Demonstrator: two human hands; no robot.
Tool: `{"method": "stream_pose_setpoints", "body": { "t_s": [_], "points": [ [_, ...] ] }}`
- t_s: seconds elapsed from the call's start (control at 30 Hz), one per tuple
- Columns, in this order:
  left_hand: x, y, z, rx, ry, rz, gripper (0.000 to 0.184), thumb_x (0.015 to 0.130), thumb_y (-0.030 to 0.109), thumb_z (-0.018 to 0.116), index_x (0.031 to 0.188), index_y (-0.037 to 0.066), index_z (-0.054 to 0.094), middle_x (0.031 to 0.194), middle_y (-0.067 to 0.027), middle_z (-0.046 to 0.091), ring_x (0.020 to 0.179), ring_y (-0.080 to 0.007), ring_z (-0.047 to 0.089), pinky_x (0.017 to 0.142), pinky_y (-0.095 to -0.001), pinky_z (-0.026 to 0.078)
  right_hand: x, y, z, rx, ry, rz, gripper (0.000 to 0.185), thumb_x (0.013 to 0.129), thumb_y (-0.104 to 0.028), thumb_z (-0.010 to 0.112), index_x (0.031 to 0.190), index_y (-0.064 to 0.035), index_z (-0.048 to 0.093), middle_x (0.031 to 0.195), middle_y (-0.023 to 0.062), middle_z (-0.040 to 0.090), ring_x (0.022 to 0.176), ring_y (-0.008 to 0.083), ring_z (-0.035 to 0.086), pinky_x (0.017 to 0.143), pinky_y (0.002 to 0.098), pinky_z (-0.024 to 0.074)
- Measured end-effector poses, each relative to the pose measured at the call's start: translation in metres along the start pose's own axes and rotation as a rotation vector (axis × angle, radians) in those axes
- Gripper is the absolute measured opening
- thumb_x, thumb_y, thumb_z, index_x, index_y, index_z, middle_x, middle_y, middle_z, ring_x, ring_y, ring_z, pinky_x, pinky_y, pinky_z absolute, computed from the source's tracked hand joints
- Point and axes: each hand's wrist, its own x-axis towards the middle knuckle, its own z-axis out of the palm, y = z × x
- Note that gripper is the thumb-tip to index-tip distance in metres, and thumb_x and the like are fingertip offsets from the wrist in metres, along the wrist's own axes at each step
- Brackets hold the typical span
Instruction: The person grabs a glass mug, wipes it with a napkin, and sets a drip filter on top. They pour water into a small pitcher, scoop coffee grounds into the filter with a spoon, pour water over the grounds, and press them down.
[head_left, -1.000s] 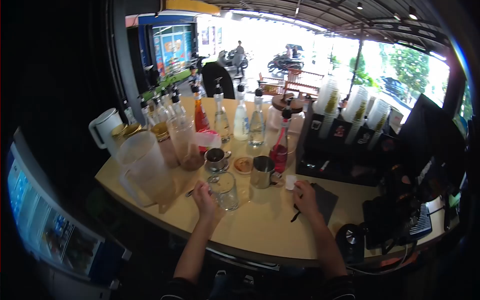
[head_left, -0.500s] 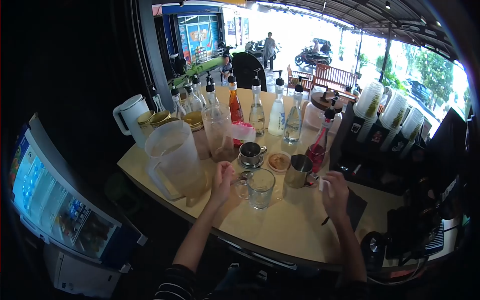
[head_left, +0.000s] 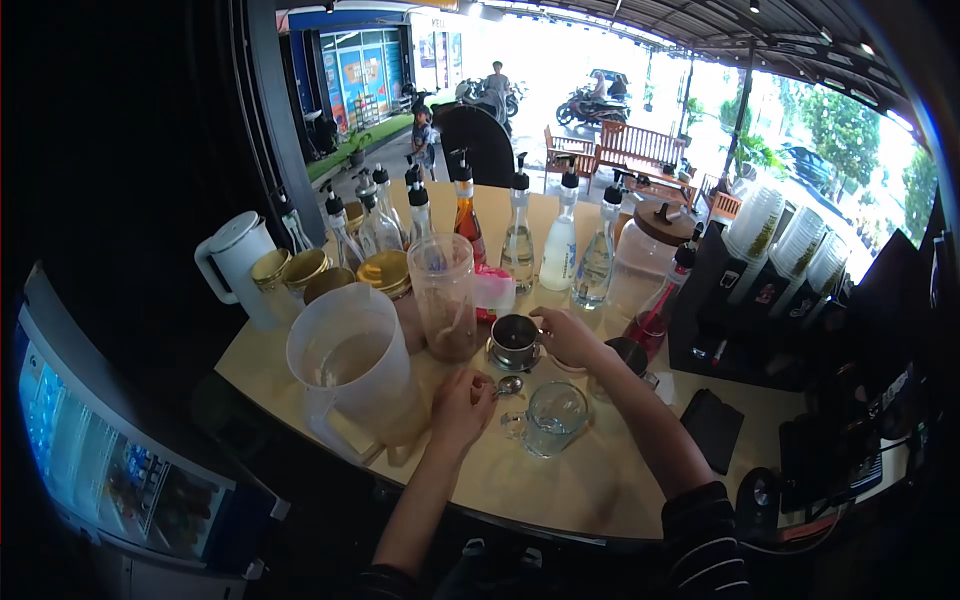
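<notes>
My left hand (head_left: 463,406) is closed round the handle of a spoon (head_left: 510,385), whose bowl points right over the counter. My right hand (head_left: 566,338) reaches across to the small metal drip filter (head_left: 515,336), its fingers pinched at the filter's side handle. The filter stands on a metal saucer and holds something dark. In front of it is a clear glass mug (head_left: 554,415), untouched, its handle to the left. My right forearm partly hides the steel pitcher (head_left: 627,358) and a round shallow dish behind my right hand.
A large frosted jug (head_left: 350,365) and a tall clear container (head_left: 443,300) stand left. Pump bottles (head_left: 517,245) line the back. Cup stacks (head_left: 755,222) rise from a black holder at right. A black cloth (head_left: 712,428) lies right. People are outside.
My right hand has moved left from beside the steel pitcher to the drip filter, and the small white item it held now lies near the pitcher. My left hand has come to the spoon.
</notes>
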Motion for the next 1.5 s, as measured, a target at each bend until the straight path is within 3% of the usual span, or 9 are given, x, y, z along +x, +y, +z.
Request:
{"method": "stream_pose_setpoints", "body": {
  "t_s": [0.2,0.3,0.37,0.5,0.6,0.7,0.8,1.0,1.5],
  "points": [
    [0.002,-0.001,0.006,0.025,-0.036,0.103,0.014,0.079,0.019,0.064,0.085,0.006,0.06,0.083,-0.0087,0.059,0.082,-0.0261,0.057,0.075,-0.0385,0.044,-0.022,-0.041,-0.022,0.199,-0.086,0.334,0.043,0.074,-0.006,0.066,0.113,0.0003,0.049,0.071,0.0141,0.064,0.07,0.0247,0.065,0.064,0.036,0.0494],
    [0.002,0.001,0.005,0.005,-0.062,0.09,0.017,0.075,0.02,0.066,0.085,0.007,0.061,0.083,-0.0082,0.059,0.083,-0.0254,0.057,0.076,-0.0379,0.044,-0.016,-0.046,-0.027,0.254,-0.222,0.389,0.045,0.074,-0.005,0.065,0.115,-0.0051,0.046,0.093,0.0141,0.065,0.093,0.0298,0.063,0.076,0.0411,0.0504],
    [0.0,0.005,0.002,-0.007,-0.056,0.138,0.024,0.07,0.018,0.072,0.087,0.004,0.062,0.082,-0.01,0.059,0.08,-0.0267,0.059,0.071,-0.0365,0.047,-0.004,-0.034,-0.024,-0.106,0.006,-0.065,0.058,0.067,0.003,0.064,0.122,-0.0031,0.045,0.116,0.0188,0.057,0.103,0.0299,0.058,0.085,0.0385,0.0472],
    [0.003,0.0,0.005,-0.022,-0.071,0.151,0.025,0.067,0.017,0.073,0.086,0.004,0.062,0.082,-0.0097,0.06,0.078,-0.0252,0.061,0.07,-0.0351,0.049,0.026,-0.013,-0.007,-0.38,0.036,-0.414,0.07,0.068,0.001,0.063,0.132,-0.0159,0.042,0.122,0.0147,0.05,0.107,0.0317,0.055,0.086,0.0423,0.0478],
    [0.0,-0.001,0.001,-0.042,-0.091,0.054,0.022,0.068,0.018,0.068,0.087,0.007,0.062,0.083,-0.008,0.06,0.08,-0.0259,0.059,0.074,-0.0371,0.046,0.043,-0.027,-0.001,-0.329,-0.378,-0.23,0.072,0.067,-0.006,0.067,0.132,-0.0244,0.045,0.122,0.0154,0.049,0.108,0.0339,0.054,0.087,0.0416,0.0477],
    [-0.001,-0.002,0.0,-0.031,-0.121,-0.072,0.019,0.07,0.017,0.067,0.086,0.007,0.063,0.081,-0.008,0.061,0.079,-0.0258,0.06,0.074,-0.0372,0.046,0.043,-0.042,-0.016,-0.499,-0.479,0.07,0.085,0.055,-0.022,0.081,0.13,-0.0087,0.044,0.108,0.0169,0.058,0.1,0.0327,0.059,0.083,0.0397,0.0497],
    [0.001,-0.001,0.004,-0.01,-0.034,0.001,0.019,0.071,0.015,0.067,0.085,0.003,0.063,0.078,-0.0087,0.062,0.071,-0.0225,0.063,0.067,-0.0335,0.049,0.045,-0.051,-0.023,-0.712,-0.665,0.281,0.095,0.052,-0.031,0.083,0.132,-0.0054,0.039,0.111,0.0187,0.055,0.101,0.0331,0.058,0.083,0.0403,0.0498],
    [0.003,-0.006,0.005,0.032,-0.036,-0.045,0.017,0.072,0.019,0.064,0.085,0.008,0.063,0.082,-0.0058,0.062,0.08,-0.0233,0.06,0.077,-0.0378,0.04,0.034,-0.026,-0.005,-0.2,-0.347,-0.139,0.092,0.055,-0.029,0.082,0.133,-0.0063,0.038,0.121,0.0199,0.048,0.108,0.0357,0.053,0.092,0.0396,0.0449],
    [0.003,-0.009,0.015,0.158,0.076,0.0,0.024,0.076,0.018,0.063,0.099,0.009,0.058,0.095,-0.0069,0.059,0.094,-0.0255,0.056,0.079,-0.04,0.039,-0.006,-0.023,-0.022,-0.077,-0.267,-0.021,0.083,0.055,-0.029,0.082,0.127,-0.0058,0.046,0.114,0.0194,0.052,0.108,0.0358,0.052,0.093,0.0396,0.0437]
  ]
}}
